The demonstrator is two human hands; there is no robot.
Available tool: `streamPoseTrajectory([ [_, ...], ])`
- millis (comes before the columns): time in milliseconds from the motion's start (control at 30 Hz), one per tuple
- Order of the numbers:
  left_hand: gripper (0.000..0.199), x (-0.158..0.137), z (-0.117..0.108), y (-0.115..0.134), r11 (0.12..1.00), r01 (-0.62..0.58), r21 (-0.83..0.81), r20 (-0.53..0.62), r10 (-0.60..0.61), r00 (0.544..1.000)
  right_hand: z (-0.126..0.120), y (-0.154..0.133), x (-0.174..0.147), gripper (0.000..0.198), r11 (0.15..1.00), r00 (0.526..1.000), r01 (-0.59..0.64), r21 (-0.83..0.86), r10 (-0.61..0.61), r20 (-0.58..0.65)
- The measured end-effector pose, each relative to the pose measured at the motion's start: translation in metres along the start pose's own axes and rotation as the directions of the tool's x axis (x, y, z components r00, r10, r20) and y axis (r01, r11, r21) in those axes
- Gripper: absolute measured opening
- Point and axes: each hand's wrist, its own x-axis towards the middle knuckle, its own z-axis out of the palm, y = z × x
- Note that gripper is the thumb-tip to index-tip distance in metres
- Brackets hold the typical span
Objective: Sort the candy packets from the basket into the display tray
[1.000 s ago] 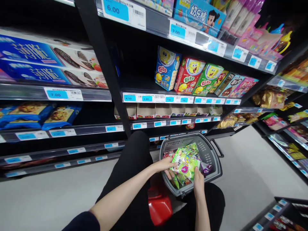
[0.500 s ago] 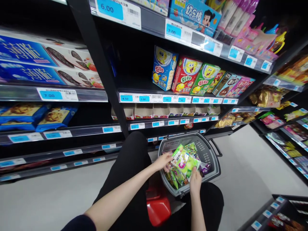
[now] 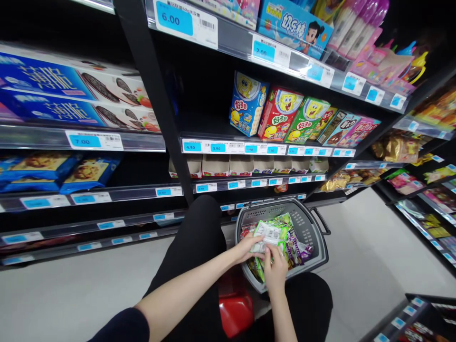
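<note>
Green packet (image 3: 272,232), pale printed panel up, held over purple packets (image 3: 302,249) and others in gray basket (image 3: 323,249). Clamped at left side between left hand (image 3: 245,249) thumb and fingers. Touched at near edge by right hand (image 3: 276,270); can't tell if pinched. Beyond basket: shelf rail (image 3: 242,148) with price tags, boxes above.

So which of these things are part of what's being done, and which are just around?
Part of it:
green-and-white packet, in the left grip, with the right grip at its near edge
grey basket below it
other packets inside

Just around:
cartoon boxes
blue-and-white boxes
small open cartons
red object between the legs
</note>
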Motion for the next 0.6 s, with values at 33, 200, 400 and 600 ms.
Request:
streamPoseTrajectory([
  [33, 0.051, 0.000, 0.000, 0.001, 1.000, 0.002, -0.014, 0.013, -0.002, 1.000, -0.003, 0.002, 0.001, 0.030, 0.999, 0.999, -0.033, 0.005, 0.034, -0.042],
  [200, 0.056, -0.003, 0.000, -0.001, 1.000, -0.025, -0.003, 0.058, 0.025, 0.998, 0.002, 0.014, 0.001, 0.036, 0.880, 0.928, -0.341, 0.331, 0.371, -0.029],
  [400, 0.042, -0.005, -0.004, 0.001, 0.652, -0.463, 0.600, 0.305, 0.349, 0.886, 0.008, 0.016, 0.003, 0.063, 0.245, 0.778, -0.523, 0.817, 0.527, 0.341],
  [600, 0.048, -0.004, -0.004, 0.006, 0.624, -0.502, 0.599, 0.329, 0.380, 0.865, -0.003, 0.021, 0.006, 0.046, 0.095, 0.717, -0.566, 0.819, 0.548, 0.431],
])
